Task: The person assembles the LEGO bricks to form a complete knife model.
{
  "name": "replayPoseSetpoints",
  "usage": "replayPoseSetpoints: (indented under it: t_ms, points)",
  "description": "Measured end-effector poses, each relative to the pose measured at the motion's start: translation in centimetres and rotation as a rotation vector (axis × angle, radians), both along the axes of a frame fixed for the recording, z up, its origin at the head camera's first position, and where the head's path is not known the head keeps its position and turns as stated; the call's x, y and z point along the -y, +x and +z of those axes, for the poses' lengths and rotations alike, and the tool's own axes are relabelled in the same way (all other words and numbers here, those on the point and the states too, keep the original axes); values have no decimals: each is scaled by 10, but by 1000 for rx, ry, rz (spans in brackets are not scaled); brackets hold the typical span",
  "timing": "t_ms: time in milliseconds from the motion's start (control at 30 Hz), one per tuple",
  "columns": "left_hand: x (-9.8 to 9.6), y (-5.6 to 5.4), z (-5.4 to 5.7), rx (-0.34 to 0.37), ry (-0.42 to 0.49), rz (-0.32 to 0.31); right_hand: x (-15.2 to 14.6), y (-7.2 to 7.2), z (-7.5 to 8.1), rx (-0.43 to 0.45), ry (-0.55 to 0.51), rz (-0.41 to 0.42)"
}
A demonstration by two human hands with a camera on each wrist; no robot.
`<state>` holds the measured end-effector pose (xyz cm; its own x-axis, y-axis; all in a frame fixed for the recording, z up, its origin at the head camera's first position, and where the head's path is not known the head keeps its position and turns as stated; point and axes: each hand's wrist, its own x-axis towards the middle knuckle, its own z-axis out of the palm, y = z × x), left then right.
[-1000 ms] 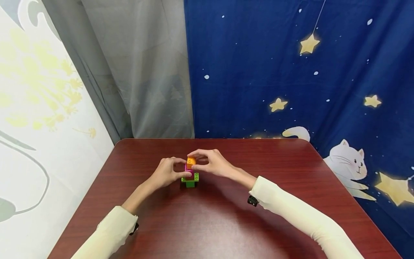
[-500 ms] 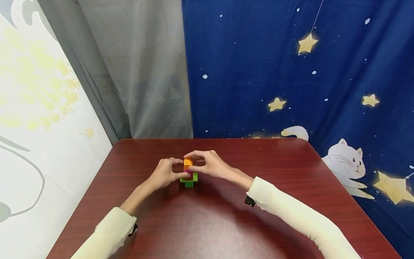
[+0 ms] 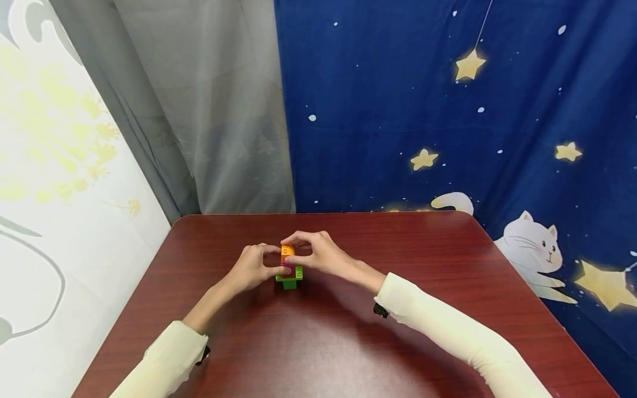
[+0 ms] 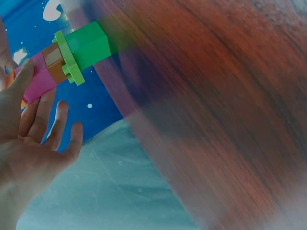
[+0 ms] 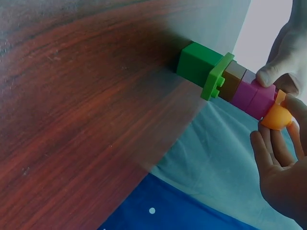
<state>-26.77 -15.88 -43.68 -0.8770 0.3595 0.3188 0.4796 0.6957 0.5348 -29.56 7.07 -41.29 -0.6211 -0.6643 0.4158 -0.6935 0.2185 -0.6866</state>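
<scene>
A small tower of toy building bricks stands on the table. A green brick (image 5: 197,63) forms its base, under a flat lime-green plate (image 5: 218,76). Above the plate comes a brown brick (image 5: 231,80), then a magenta section (image 5: 248,97) crossed by a seam. At the top sits an orange brick (image 5: 277,118) with a rounded side. My left hand (image 3: 250,267) pinches the magenta part between thumb and fingers, partly covering it in the head view. From the right, my right hand (image 3: 324,255) holds the orange brick between thumb and fingers.
The dark red wooden table (image 3: 318,342) spreads around the tower, which stands toward its far side. Behind the far edge hang a grey curtain (image 3: 234,110) and a blue star-patterned curtain (image 3: 378,110). A pale printed cloth (image 3: 59,232) lies along the left.
The orange brick, held in my right hand, has moved slightly left and down, from askew to lined up on the magenta part. My left hand keeps its grip.
</scene>
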Motion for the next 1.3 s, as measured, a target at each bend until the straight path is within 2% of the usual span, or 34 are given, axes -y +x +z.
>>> replayPoseSetpoints:
  t_ms: [133,467,733,800,1033,1100,1300]
  points:
    - [0,1,1,0,-6,15,1,0,2,-16,20,-9]
    - [2,0,1,-5,13,0,3,-1,2,-77,79,-30]
    - [2,-1,0,2,26,-23,8,0,2,-185,110,-42]
    - [1,-1,0,10,16,-9,7,1,0,-177,88,-45]
    - [-3,-3,-1,14,39,-43,-1,2,-12,-79,-42,-50]
    - [-4,-3,-1,17,32,-31,-3,2,-15,-60,-75,-48]
    - [-2,-1,1,30,20,0,-3,2,-16,-86,-79,-37]
